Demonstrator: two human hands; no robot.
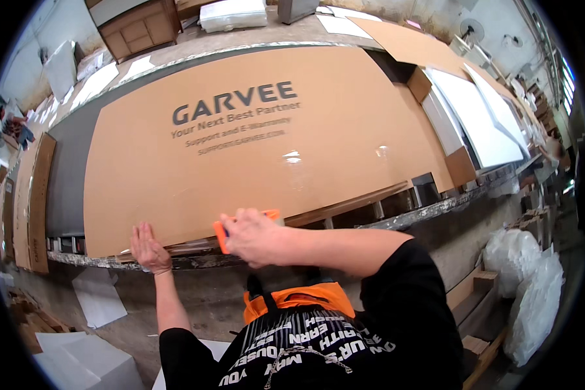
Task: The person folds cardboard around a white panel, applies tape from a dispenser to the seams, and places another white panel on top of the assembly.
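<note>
A large flat cardboard carton (227, 175) with dark printing lies across the work line in front of me. My right hand (252, 238) is closed around an orange tape dispenser (218, 234) at the carton's near edge, left of its middle. Just to the left, my left hand (149, 248) rests with fingers stretched out on the carton's near edge. Shiny strips of tape (293, 157) show on the carton's top. My right hand partly covers the dispenser, and its tape roll is mostly hidden.
Rollers (378, 209) show under the carton's near side. Another carton (32, 201) stands at the left end. White panels (474, 117) lie in an open box at the right. Plastic-wrapped bundles (533, 305) sit on the floor at lower right, white foam blocks (84, 364) at lower left.
</note>
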